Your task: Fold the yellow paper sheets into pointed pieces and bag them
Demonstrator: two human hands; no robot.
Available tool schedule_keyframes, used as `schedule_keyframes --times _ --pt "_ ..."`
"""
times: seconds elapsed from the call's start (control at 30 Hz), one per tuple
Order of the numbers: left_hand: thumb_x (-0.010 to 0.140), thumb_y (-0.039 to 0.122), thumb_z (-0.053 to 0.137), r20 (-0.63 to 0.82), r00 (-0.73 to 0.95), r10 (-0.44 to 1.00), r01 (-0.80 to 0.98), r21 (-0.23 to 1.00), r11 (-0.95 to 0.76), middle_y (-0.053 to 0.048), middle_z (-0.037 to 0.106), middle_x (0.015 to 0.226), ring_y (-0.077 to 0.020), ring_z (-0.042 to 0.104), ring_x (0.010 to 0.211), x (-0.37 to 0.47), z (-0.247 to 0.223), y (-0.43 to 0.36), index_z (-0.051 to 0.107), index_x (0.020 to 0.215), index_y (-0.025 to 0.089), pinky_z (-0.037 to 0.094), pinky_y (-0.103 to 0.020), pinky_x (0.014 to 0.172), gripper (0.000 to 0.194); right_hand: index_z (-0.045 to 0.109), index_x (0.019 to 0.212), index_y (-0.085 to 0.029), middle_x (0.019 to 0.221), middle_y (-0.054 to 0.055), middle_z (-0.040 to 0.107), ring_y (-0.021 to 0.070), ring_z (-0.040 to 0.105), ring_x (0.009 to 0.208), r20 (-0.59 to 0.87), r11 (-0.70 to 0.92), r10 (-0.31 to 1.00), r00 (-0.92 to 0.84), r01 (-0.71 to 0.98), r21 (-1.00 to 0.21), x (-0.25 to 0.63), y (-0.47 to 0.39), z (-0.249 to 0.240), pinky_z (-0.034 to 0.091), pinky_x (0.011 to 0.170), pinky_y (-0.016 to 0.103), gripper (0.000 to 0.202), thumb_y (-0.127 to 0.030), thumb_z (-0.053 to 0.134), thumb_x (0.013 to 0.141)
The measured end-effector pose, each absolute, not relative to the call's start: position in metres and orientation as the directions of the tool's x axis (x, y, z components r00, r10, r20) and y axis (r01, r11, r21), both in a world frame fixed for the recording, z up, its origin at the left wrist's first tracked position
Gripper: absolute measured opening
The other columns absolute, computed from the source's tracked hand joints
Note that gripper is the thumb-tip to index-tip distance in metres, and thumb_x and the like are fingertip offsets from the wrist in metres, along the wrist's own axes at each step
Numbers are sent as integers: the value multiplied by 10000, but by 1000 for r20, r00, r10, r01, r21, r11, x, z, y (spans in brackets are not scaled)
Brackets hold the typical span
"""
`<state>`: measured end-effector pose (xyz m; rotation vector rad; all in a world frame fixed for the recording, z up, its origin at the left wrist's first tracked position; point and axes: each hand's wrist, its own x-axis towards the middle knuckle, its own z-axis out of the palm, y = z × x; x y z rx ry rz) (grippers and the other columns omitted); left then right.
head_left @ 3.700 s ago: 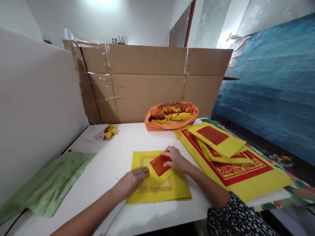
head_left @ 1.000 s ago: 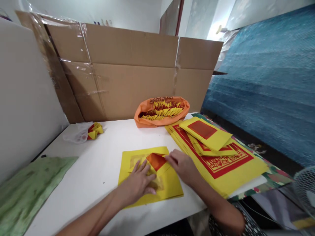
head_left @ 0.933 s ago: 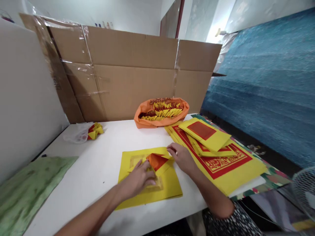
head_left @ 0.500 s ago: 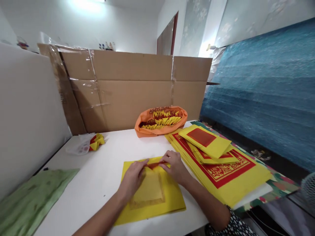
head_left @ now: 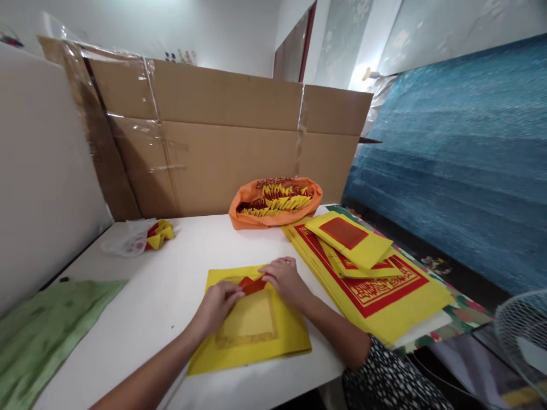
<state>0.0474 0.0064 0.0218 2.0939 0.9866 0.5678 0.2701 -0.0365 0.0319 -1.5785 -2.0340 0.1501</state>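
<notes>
Between my hands is a small red folded paper [head_left: 253, 286], held above a yellow sheet stack [head_left: 291, 336] with a pale square in its middle. My left hand [head_left: 220, 304] pinches the paper's left end between thumb and fingers. My right hand [head_left: 282, 279] pinches its right end. Farther back, an orange bag [head_left: 239, 219] holds many yellow and red folded pieces. To the right lie large yellow sheets with red print [head_left: 376, 296], with smaller folded yellow sheets [head_left: 348, 239] on top.
A clear plastic bag [head_left: 128, 242] with yellow and red pieces lies at the back left. A green cloth [head_left: 55, 319] covers the left edge. Cardboard [head_left: 231, 154] stands behind the table; a fan [head_left: 523, 336] is at the right.
The red paper now shows more between my hands, which have moved slightly apart. The whole view has shifted, so the table things appear a little further left and higher.
</notes>
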Motion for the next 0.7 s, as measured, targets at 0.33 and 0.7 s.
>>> schedule_keyframes --times 0.33,0.7 --pt "885 229 498 51 507 861 642 644 -416 -20 684 835 -203 625 796 64 16 24 656 1062 227 404 -271 690 238 521 1342 -240 1300 82 601 258 515 1175 179 287 952 -247 924 -251 259 -42 11 324 974 446 432 -439 514 958" --pt "966 248 410 111 542 833 708 474 -524 -53 654 929 -217 625 817 67 15 16 668 1038 232 411 -282 675 268 488 1384 -241 1404 99 523 273 470 1246 220 223 957 -189 965 -140 257 -59 -10 324 999 489 395 -309 415 1002"
